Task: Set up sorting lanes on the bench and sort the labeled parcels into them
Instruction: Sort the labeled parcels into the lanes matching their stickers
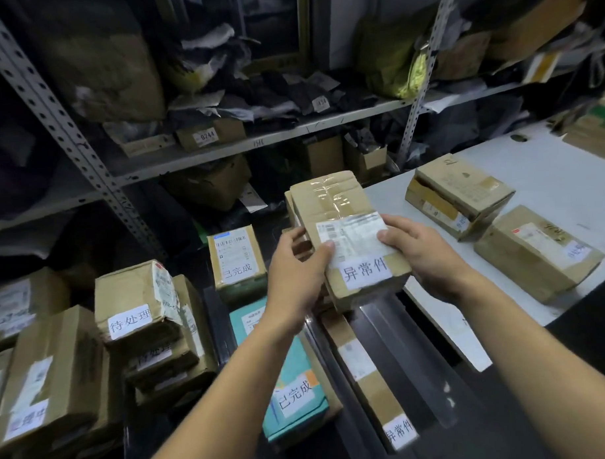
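Cardboard dominates the scene: a flat brown cardboard parcel with a white handwritten label reading 异常件 (pixel 349 238) is held above the dark bench surface (pixel 416 390), gripped at its near end from both sides. Left hand (pixel 297 267) curls round the left edge, thumb on top by the shipping label; right hand (pixel 420 247) clasps the right edge, thumb likewise on the label. It sits directly over what looks like more cardboard, so a stack may be building there; cannot tell whether it touches. Sorting appears well advanced. Left group: taped brown box labelled 待处理 (pixel 135 300) atop other brown boxes, with a long brown box bearing a partly legible label (pixel 45 375) beside it. Middle lane: small upright brown box labelled 已完成 (pixel 237 260) and, nearer, a teal flat mailer with the same label (pixel 294 380). Below the held parcel, a long narrow brown carton labelled 异常件 (pixel 371 374) lies on the bench, matching the held label. Still apparently unsorted: two brown boxes on the white tabletop (pixel 567 185) to the right, one with a torn flap (pixel 459 194) and one nearer (pixel 535 252), labels too small to read. Judgement: lanes established, most parcels placed, at least these remain.
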`<state>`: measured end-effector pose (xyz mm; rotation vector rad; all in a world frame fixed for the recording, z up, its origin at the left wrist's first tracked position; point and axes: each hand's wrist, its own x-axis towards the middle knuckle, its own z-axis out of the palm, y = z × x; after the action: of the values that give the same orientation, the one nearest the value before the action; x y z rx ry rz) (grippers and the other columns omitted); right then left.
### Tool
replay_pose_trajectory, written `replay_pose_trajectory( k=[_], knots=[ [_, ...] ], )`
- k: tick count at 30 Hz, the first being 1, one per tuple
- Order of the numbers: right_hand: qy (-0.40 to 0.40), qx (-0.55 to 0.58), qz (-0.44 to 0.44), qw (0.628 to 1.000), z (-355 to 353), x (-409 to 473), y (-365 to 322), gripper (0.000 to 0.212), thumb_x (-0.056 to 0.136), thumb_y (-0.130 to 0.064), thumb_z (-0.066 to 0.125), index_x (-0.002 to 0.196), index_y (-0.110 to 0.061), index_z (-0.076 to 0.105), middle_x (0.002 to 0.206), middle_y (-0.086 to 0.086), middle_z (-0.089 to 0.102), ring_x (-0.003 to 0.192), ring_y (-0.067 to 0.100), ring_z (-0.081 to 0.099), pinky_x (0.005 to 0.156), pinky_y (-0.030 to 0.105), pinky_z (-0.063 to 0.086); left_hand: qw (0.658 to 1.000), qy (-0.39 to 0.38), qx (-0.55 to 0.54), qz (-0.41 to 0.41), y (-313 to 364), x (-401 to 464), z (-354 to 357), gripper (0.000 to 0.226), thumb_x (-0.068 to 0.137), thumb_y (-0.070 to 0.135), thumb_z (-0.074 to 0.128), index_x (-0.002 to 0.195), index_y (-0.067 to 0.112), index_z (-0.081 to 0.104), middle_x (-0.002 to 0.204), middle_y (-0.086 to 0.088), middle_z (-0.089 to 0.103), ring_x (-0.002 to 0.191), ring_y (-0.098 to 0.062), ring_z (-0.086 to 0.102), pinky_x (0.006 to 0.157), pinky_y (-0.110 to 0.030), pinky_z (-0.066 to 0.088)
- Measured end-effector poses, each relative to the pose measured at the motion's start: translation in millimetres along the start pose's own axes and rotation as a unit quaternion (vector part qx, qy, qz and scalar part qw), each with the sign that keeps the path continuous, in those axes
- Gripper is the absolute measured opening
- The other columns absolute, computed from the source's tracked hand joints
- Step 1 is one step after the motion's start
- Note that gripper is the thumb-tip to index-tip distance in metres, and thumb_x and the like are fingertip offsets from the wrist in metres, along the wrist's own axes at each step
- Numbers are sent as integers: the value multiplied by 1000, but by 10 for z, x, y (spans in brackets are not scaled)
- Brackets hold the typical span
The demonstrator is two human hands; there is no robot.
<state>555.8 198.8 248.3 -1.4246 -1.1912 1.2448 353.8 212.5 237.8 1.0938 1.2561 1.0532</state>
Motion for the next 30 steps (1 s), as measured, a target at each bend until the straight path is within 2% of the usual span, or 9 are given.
replay_pose_trajectory(
  k=[5,9,11,13,15,20,25,28,30],
  knots=[
    [20,-52,21,998,-14,784,-86,29,100,-28,51,127,-26,63,92,-13,77,81,8,74,76,40,60,999,31,3,-19,103,783,95,45,86,26,71,128,22,56,112,3,70,89,-14,72,74,-41,61],
    [18,-78,39,996,24,1206,-34,16,99,-34,53,112,-34,62,88,-16,76,82,7,74,85,47,60,999,39,14,-28,5,1180,121,38,89,23,67,126,19,58,111,1,71,87,-13,72,72,-38,62],
    [14,-93,39,995,61,1322,22,13,98,-35,52,106,-35,62,86,-16,76,80,5,74,78,42,62,998,45,30,-26,-70,1287,111,35,90,23,65,124,21,59,108,6,70,84,-9,72,69,-34,62],
    [18,-105,40,994,94,1385,82,22,98,-34,53,118,-29,62,91,-13,75,77,3,74,64,31,62,997,44,50,-29,-148,1352,99,30,91,26,63,121,26,59,108,8,70,85,-8,71,73,-35,62],
    [27,-115,38,992,113,1413,127,28,98,-34,53,123,-27,62,98,-12,73,75,1,73,54,21,55,997,34,57,-36,-218,1371,98,34,92,31,61,126,29,56,109,10,68,88,-8,70,75,-35,61],
    [48,-155,41,986,113,1428,182,21,95,-42,50,109,-34,63,91,-18,72,71,-3,71,50,17,51,998,-7,22,-61,-315,1340,106,40,92,41,60,130,35,48,101,20,66,86,-7,72,74,-36,62],
    [44,-166,49,984,145,1363,136,29,98,-46,50,120,-30,59,113,-8,70,85,4,69,62,22,51,998,-2,26,-62,-283,1295,77,59,90,48,59,142,32,36,93,27,57,87,-5,69,80,-38,61],
    [94,-211,24,973,217,1224,-1,44,98,-47,51,135,-24,54,135,-1,60,103,11,62,62,17,42,997,10,43,-59,-236,1249,10,71,89,54,57,149,31,27,121,11,59,98,-7,63,90,-41,56],
    [156,-255,-26,954,290,1091,-115,51,97,-45,53,142,-20,48,142,2,55,122,19,55,73,15,39,996,17,72,-44,-198,1199,-69,73,87,57,55,149,32,26,138,2,50,114,-16,55,99,-47,49]
  ],
)
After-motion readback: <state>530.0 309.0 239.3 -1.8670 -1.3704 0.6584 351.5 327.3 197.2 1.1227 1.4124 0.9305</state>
